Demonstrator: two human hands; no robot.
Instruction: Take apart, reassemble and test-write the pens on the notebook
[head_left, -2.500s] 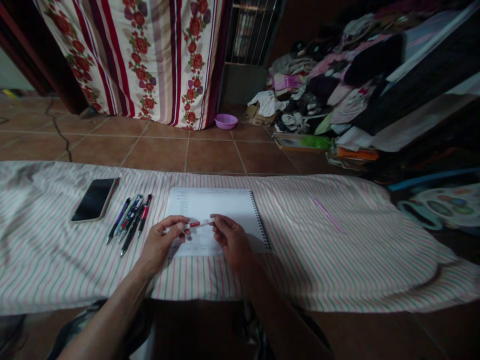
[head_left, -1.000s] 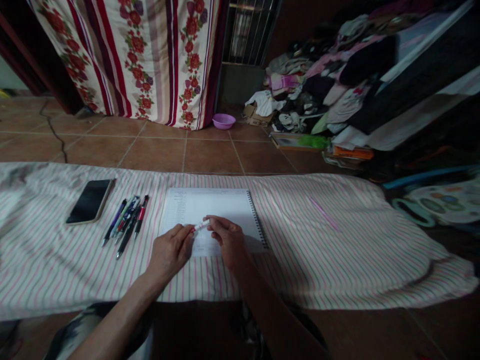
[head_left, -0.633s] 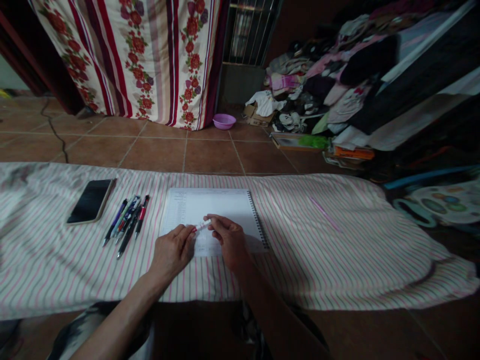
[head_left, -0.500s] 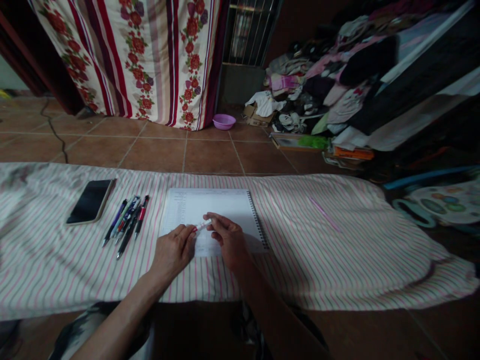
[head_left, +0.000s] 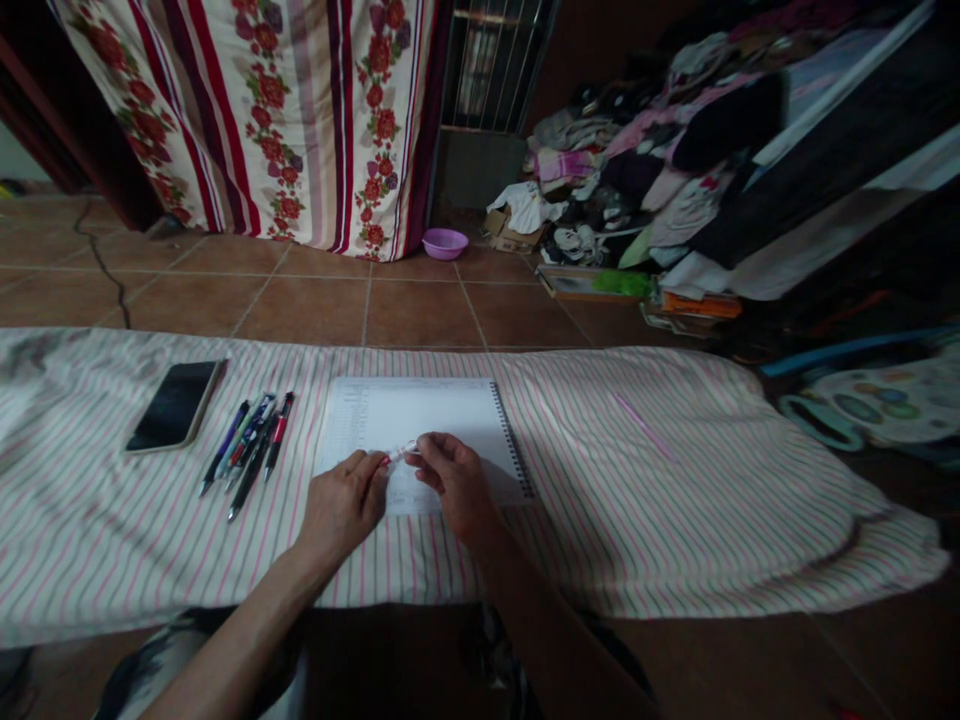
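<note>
A slim white pen with pink-red marks (head_left: pixel 400 454) is held between my two hands above a spiral notebook (head_left: pixel 442 405). My left hand (head_left: pixel 346 497) is closed around the pen's left end, which its fingers mostly hide. The thumb and fingers of my right hand (head_left: pixel 452 475) pinch at the pen's right end; exactly what the fingertips grip there is partly hidden. Under both hands the notebook lies open at a page with printed rows on its left side, its black coil on the right.
Left of the notebook lie several pens (head_left: pixel 251 450) in a bunch and a dark-screened phone (head_left: pixel 176 405). A pink-purple stick-like piece (head_left: pixel 643 427) rests on the striped cloth (head_left: pixel 600 530) to the right. Beyond are a tiled floor, a purple basin (head_left: pixel 445 243) and piled clothes (head_left: pixel 637 170).
My right fingertips have shifted slightly along the pen's right end, and the index finger has drawn in. My left hand keeps its hold. The whole view has moved a little.
</note>
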